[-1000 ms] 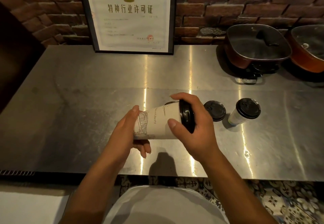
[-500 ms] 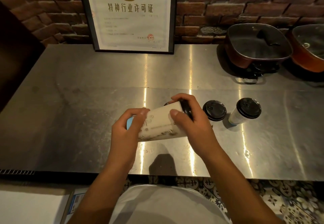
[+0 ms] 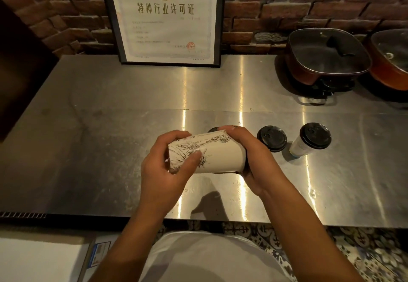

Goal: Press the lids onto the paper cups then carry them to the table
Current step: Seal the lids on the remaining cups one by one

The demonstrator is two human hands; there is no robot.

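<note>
Since the earlier frame, both hands have turned the held cup further, so that its line drawing of a statue faces the camera and its base points left. Nearest the viewer, a white garment fills the lower centre, with patterned floor tiles to its right. Above the near edge of the steel counter, the cup lies on its side in the air. Left hand grips the base end, thumb across the drawing and fingers curled over the top. Right hand is clamped round the mouth end, where a dark lid edge shows below the rim; whether the lid is fully seated cannot be told. Just right of that hand a loose black lid lies flat on the counter, and beside it a second cup stands upright with a black lid already on. Farther back, two lidded pans sit at the right rear, one partly cut off by the frame edge. A framed certificate leans against the brick wall behind the counter.
</note>
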